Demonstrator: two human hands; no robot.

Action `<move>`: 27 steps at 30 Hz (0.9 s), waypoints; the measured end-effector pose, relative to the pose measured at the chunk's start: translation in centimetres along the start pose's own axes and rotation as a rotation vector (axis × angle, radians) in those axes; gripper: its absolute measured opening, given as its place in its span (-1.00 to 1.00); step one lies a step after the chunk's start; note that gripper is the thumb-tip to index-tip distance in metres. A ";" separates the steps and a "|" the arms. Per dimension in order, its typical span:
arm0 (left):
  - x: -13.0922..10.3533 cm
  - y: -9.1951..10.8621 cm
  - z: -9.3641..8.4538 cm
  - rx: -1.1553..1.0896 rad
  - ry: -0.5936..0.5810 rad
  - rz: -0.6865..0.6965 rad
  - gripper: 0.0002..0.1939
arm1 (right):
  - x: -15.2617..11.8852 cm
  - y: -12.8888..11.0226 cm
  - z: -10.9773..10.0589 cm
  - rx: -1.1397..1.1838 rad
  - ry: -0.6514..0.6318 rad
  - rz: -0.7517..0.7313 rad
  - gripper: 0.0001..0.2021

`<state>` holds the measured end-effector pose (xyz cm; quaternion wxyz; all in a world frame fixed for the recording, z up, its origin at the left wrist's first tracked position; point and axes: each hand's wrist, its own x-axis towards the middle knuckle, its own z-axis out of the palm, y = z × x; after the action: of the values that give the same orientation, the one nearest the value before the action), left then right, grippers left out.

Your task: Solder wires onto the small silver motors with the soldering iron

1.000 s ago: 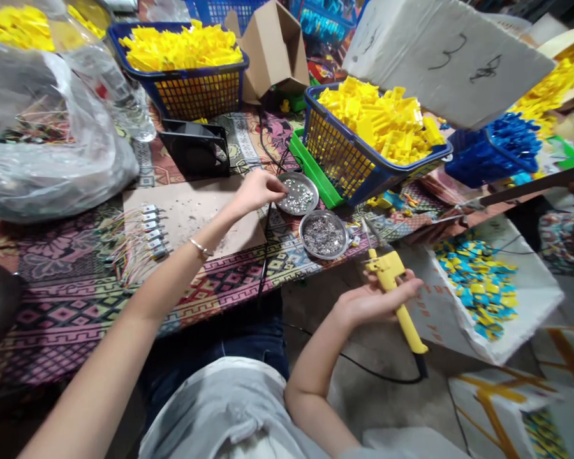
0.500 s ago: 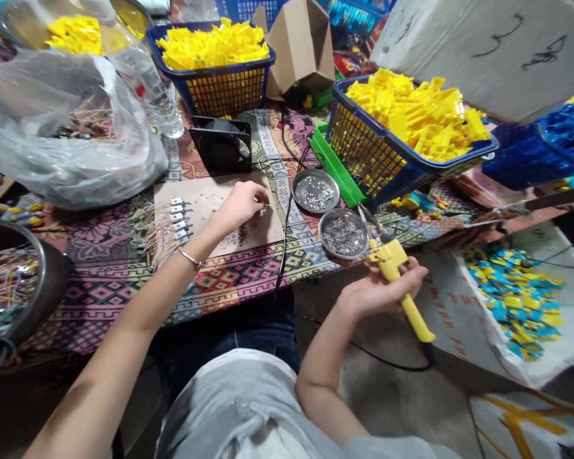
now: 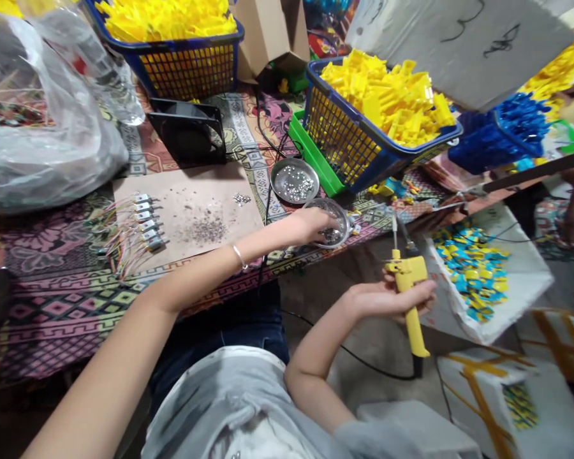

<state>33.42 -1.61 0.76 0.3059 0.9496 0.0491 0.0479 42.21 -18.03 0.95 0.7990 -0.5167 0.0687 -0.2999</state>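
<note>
My left hand (image 3: 316,224) reaches down into a round dish (image 3: 348,228) of small metal parts, its fingers bent and bunched; what is between the fingertips is too small to make out. My right hand (image 3: 397,299) is wrapped round a yellow soldering gun (image 3: 416,335), held off the table's front edge with its tip pointing up and away. A second dish (image 3: 274,191) of shiny bits stands just behind the first. On a cardboard sheet (image 3: 243,229) lie several small motors (image 3: 148,223) in a row with wires, a little cluster of shiny bits (image 3: 242,199) and dark specks.
A black fan (image 3: 189,137) stands behind the sheet. Blue baskets of yellow parts (image 3: 377,102) and a green tray (image 3: 316,153) line the back. A plastic bag (image 3: 90,166) is at left. Below right, a white box (image 3: 521,287) holds blue-yellow pieces; a power cord (image 3: 368,366) hangs under the gun.
My left hand has moved right, from over the cardboard sheet into the dish. The soldering gun has turned more upright in my right hand. The view has shifted to the right.
</note>
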 end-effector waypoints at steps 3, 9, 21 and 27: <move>2.0 0.2 0.0 0.128 -0.092 -0.059 -0.53 | 1.5 -0.4 -0.3 -0.023 0.099 0.004 -0.85; 2.5 0.1 -0.7 0.098 -0.125 -0.096 -0.69 | 2.8 0.6 -0.9 -0.009 0.108 0.045 -0.86; 2.4 -1.4 1.1 -0.153 0.099 -0.161 -0.87 | 2.2 1.6 -1.1 -0.123 -0.045 0.047 -0.69; 1.9 -0.9 -0.4 -0.364 0.207 -0.257 -0.90 | 1.9 1.4 -1.2 -0.100 -0.087 0.043 -0.72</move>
<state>35.24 -0.38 0.67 0.4689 0.8548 0.1912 0.1135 43.84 -19.60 -0.37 0.7806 -0.5670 0.0602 -0.2560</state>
